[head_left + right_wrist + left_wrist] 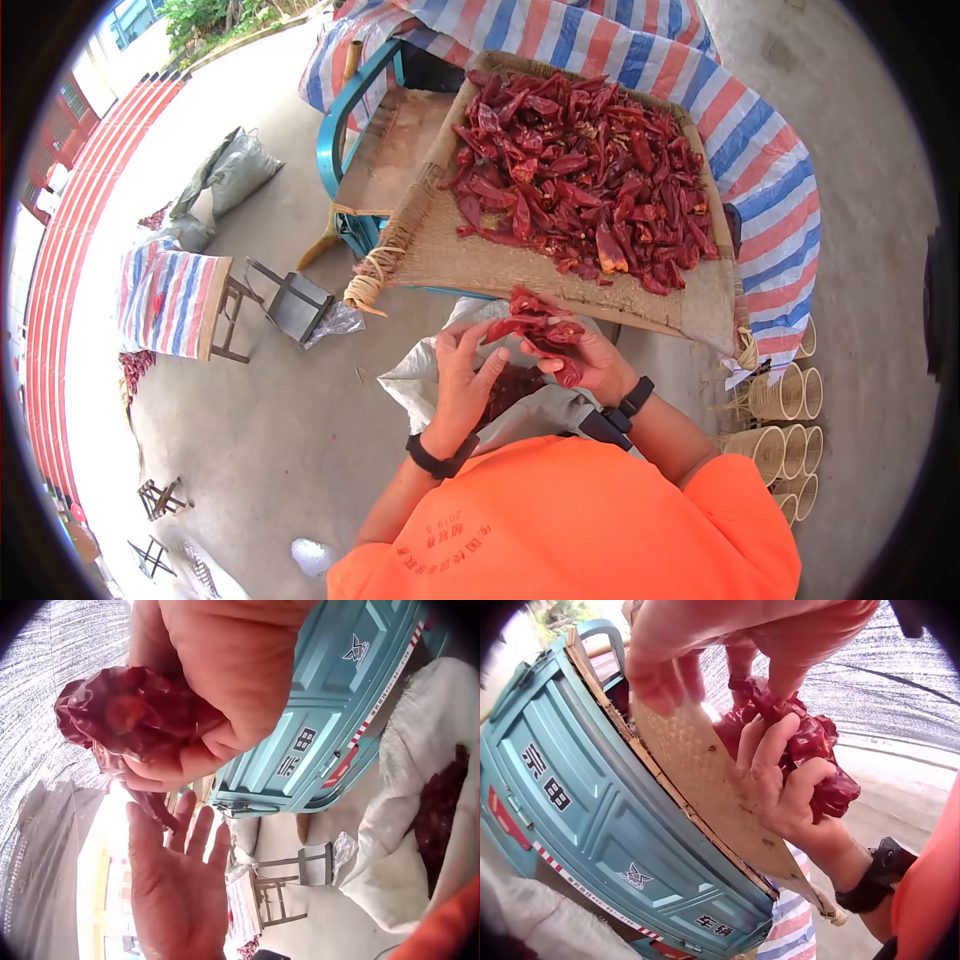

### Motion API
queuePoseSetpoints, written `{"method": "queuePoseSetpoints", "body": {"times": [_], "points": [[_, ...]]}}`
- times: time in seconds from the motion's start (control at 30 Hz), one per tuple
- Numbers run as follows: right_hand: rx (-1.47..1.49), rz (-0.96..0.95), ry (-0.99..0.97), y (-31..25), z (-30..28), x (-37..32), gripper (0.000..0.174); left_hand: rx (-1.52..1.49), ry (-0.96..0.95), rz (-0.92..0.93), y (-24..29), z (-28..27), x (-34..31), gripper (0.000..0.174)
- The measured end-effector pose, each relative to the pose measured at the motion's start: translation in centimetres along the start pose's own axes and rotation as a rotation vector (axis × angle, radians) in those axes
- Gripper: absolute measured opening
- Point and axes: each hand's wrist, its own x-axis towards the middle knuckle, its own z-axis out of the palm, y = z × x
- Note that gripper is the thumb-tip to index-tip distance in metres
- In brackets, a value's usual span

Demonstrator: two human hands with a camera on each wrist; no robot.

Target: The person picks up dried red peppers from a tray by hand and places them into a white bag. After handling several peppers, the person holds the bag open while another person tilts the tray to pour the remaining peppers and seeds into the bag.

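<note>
My right hand (598,362) grips a bunch of shiny, wrinkled dried red chili peppers (545,330), curled fingers round them. In the right wrist view the chili peppers (124,712) bulge out past the fingers. My left hand (458,385) is just left of the bunch, thumb and forefinger apart; one pepper's narrow end reaches into that gap. The left fingers look fairly straight in the right wrist view, palm of the left hand (180,900) showing. Below both hands a white woven sack (408,378) gapes, with dark red chili peppers (439,825) inside.
Ahead, a woven mat tray (440,262) bears a heap of red chili peppers (570,180). It rests over a teal cart (592,802). Striped tarp (765,190) drapes behind and right. Several wicker baskets (765,450) stand right; a small chair (297,303) and stuffed sacks (240,172) are left.
</note>
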Motion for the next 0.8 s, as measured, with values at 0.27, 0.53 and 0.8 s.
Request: {"method": "queuePoseSetpoints", "body": {"times": [0.27,0.53,0.8], "points": [[-0.11,-0.003,-0.041,1.3,1.0,0.1,0.044,-0.668,-0.017,-0.204,0.2,0.3,-0.8,0.023],[-0.225,0.054,0.003,1.2,0.0,0.1,0.036,-0.697,0.058,-0.245,0.8,-0.4,-1.8,0.021],[-0.351,-0.039,0.161,0.6,-1.9,-1.1,0.037,-0.49,0.113,-0.219,-0.7,-2.2,-4.0,0.018]]}}
